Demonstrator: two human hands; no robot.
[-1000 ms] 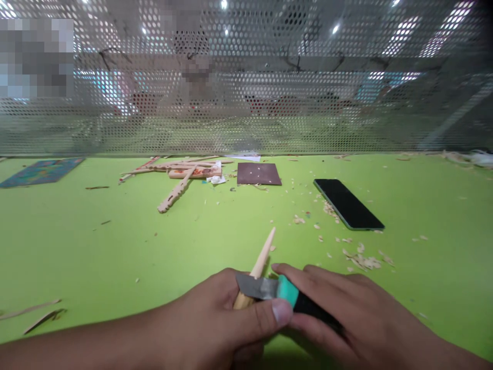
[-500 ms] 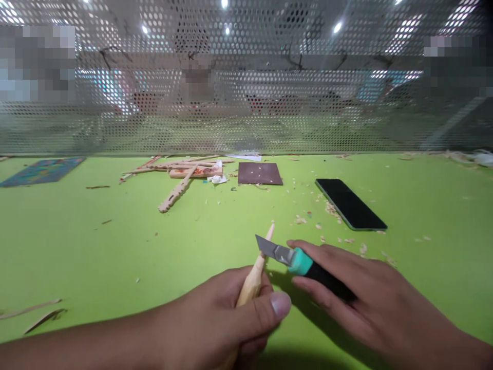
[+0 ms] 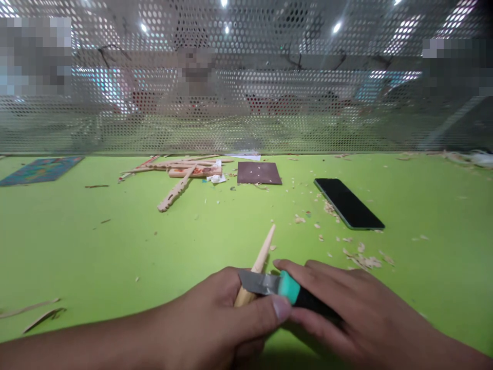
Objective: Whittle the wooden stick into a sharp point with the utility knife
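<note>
A pale wooden stick (image 3: 264,250) with a tapered point leans up and away from my left hand (image 3: 227,318). The fingers of that hand are wrapped round its lower part, which is mostly hidden. My right hand (image 3: 358,308) is closed on a utility knife (image 3: 289,288) with a black and turquoise handle. The knife's grey blade lies across the stick, just above my left thumb and close to the left forefinger. My right fingertips are near my left thumb.
A black phone (image 3: 348,204) lies at the right among wood shavings (image 3: 362,260). Farther back are carved wooden sticks (image 3: 177,188), a brown sandpaper-like sheet (image 3: 259,173) and a multicoloured mat (image 3: 40,171). A perforated screen (image 3: 246,113) stands along the green table's far edge.
My right hand has drawn the knife down the stick toward my left thumb, from near the tip to lower on the taper. My left hand has stayed nearly still.
</note>
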